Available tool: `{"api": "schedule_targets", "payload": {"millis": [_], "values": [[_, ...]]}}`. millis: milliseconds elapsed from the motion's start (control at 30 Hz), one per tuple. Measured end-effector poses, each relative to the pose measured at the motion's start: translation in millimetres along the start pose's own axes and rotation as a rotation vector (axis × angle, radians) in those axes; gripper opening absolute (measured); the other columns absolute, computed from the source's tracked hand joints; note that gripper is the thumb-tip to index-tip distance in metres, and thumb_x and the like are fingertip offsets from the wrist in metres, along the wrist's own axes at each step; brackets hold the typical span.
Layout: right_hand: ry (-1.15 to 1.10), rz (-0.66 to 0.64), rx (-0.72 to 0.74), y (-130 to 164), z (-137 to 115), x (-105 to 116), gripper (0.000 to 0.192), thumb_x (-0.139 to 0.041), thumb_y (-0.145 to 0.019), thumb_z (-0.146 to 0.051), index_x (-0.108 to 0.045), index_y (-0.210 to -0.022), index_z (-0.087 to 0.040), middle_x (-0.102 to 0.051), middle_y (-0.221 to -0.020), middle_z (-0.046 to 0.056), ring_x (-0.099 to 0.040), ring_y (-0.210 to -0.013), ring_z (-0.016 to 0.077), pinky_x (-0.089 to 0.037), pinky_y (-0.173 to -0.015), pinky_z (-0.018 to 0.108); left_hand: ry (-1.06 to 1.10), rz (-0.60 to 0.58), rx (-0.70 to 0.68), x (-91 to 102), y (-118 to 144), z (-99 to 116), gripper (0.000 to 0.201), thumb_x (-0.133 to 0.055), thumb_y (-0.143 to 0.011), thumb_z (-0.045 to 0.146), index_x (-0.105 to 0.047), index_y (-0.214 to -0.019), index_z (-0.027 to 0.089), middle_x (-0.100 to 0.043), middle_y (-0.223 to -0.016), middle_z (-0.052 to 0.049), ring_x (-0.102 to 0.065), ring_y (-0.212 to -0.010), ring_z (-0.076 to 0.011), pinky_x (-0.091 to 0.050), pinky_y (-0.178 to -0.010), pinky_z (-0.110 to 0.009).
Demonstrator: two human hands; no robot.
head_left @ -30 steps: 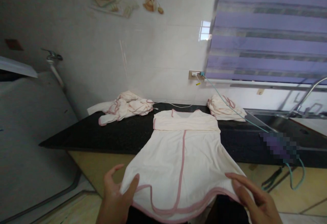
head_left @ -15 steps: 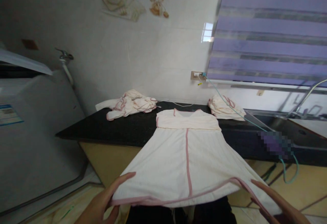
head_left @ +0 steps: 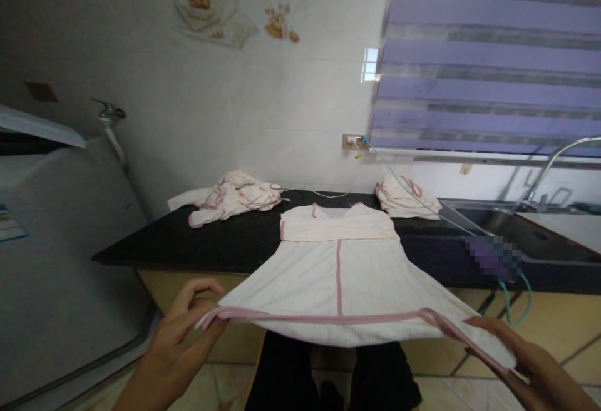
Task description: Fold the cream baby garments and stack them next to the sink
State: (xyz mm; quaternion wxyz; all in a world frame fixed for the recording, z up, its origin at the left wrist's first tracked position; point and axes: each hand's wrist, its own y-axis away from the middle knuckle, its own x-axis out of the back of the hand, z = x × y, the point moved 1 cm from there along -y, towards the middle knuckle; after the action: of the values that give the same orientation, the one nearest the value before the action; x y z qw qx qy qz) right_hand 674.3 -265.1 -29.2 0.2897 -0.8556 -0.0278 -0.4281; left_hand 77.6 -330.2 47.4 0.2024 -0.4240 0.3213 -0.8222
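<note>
A cream-white garment (head_left: 305, 273) with pink trim lies with its upper part flat on the black counter, while its lower part stretches over the front edge toward me. My left hand (head_left: 181, 326) pinches the left corner of the pink-edged hem between thumb and fingers. At the right end of the hem, my right hand (head_left: 526, 355) is closed on the cloth, its fingers partly hidden under the fabric. The hem is pulled fairly straight between both hands, with a fold near the right one.
A crumpled cream garment (head_left: 235, 197) lies on the counter (head_left: 188, 248) at the left, and a folded cream bundle (head_left: 404, 197) at the right. A green cord (head_left: 399, 176) runs from the wall socket (head_left: 353, 142) to a blurred purple item (head_left: 493, 258). The sink (head_left: 539, 236) is right; a grey appliance (head_left: 61, 261) stands left.
Both hands have moved up with the hem, which is now lifted and straighter. My left hand's fingers have bent into a pinch at the corner. The view has shifted slightly.
</note>
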Motion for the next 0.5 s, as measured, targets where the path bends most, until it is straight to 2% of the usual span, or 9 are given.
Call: {"api": "schedule_targets", "payload": {"millis": [67,133,200,267,333,400,467,500], "values": [[-0.012,0.011,-0.004,-3,1,4,0.037,-0.065,-0.090,-0.047,-0.075,-0.120,-0.027,-0.077,-0.115,0.010,-0.075,-0.103,0.0290,-0.063,-0.085,0.031,0.099,-0.038,0.019,-6.3,-7,-1,0.038,-0.058,-0.096,0.054,-0.078,-0.090,0.022,-0.074,-0.104,-0.007,-0.071,-0.097,-0.0211,-0.057,-0.087,-0.023],[-0.042,-0.037,0.009,-7,3,9,0.029,-0.064,-0.091,-0.048,-0.080,-0.101,-0.026,-0.079,-0.099,0.009,-0.076,-0.091,0.0269,-0.062,-0.077,0.029,0.208,-0.090,0.058,-12.7,-7,-3,0.043,-0.053,-0.097,0.058,-0.079,-0.094,0.023,-0.077,-0.100,-0.006,-0.073,-0.096,-0.0221,-0.058,-0.087,-0.025],[-0.057,-0.082,0.021,-12,3,14,0.028,-0.065,-0.091,-0.048,-0.080,-0.088,-0.026,-0.077,-0.084,0.006,-0.075,-0.076,0.0225,-0.060,-0.067,0.024,0.275,-0.080,0.112,-17.3,-3,-4,0.051,-0.050,-0.096,0.064,-0.079,-0.094,0.022,-0.079,-0.096,-0.007,-0.074,-0.092,-0.0235,-0.059,-0.085,-0.026],[-0.040,-0.028,0.013,-16,2,16,0.027,-0.068,-0.088,-0.050,-0.080,-0.083,-0.025,-0.074,-0.077,0.005,-0.072,-0.068,0.0193,-0.058,-0.059,0.021,0.299,-0.023,0.144,-19.8,2,-3,0.056,-0.051,-0.093,0.070,-0.079,-0.088,0.021,-0.079,-0.094,-0.008,-0.074,-0.094,-0.0255,-0.059,-0.089,-0.029],[-0.027,0.102,-0.012,-17,-1,15,0.028,-0.072,-0.085,-0.052,-0.080,-0.083,-0.025,-0.074,-0.085,0.006,-0.072,-0.075,0.0207,-0.059,-0.061,0.022,0.299,0.053,0.180,-21.4,9,-1,0.056,-0.054,-0.091,0.071,-0.078,-0.082,0.021,-0.079,-0.092,-0.009,-0.074,-0.099,-0.0267,-0.058,-0.093,-0.031],[-0.085,0.244,-0.046,-18,-5,11,0.029,-0.070,-0.084,-0.055,-0.079,-0.085,-0.027,-0.073,-0.106,0.009,-0.072,-0.097,0.0265,-0.062,-0.074,0.029,0.304,0.157,0.243,-24.0,15,0,0.054,-0.057,-0.089,0.071,-0.076,-0.080,0.021,-0.078,-0.091,-0.009,-0.074,-0.099,-0.0262,-0.058,-0.092,-0.030],[-0.218,0.342,-0.082,-20,-7,5,0.031,-0.064,-0.087,-0.059,-0.078,-0.089,-0.032,-0.071,-0.119,0.009,-0.067,-0.114,0.0325,-0.062,-0.086,0.040,0.324,0.269,0.309,-29.1,19,1,0.056,-0.059,-0.086,0.074,-0.073,-0.081,0.020,-0.077,-0.087,-0.009,-0.075,-0.087,-0.0244,-0.060,-0.080,-0.029],[-0.290,0.350,-0.098,-22,-7,2,0.033,-0.060,-0.088,-0.062,-0.078,-0.090,-0.034,-0.071,-0.120,0.009,-0.066,-0.116,0.0347,-0.061,-0.088,0.044,0.342,0.314,0.330,-32.4,19,2,0.058,-0.060,-0.084,0.076,-0.071,-0.081,0.020,-0.076,-0.082,-0.008,-0.074,-0.079,-0.0231,-0.059,-0.072,-0.028]]}}
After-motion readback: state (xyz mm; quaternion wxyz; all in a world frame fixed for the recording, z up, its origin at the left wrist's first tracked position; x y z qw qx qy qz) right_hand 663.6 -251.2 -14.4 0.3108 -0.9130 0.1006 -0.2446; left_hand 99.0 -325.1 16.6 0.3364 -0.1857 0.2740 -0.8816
